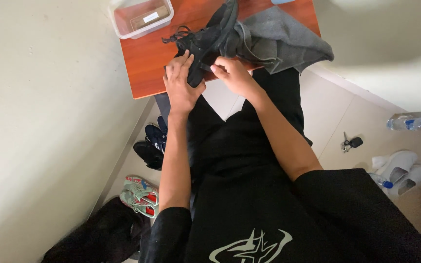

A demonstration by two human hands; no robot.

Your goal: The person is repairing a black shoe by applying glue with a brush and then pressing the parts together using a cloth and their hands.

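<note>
Both hands gripped a black shoe [205, 39] that lay on the wooden worktop [144, 63]. The left hand [181, 83] clasped its near end with fingers curled over it; the right hand [232, 73] pinched its side. Just beyond the right hand lay a grey cloth [278, 39]; beyond the left, a clear plastic box [141, 17].

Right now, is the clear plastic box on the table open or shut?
Open. The clear plastic box shows a bare rim with no lid on it, and a brown block lies uncovered inside.
</note>
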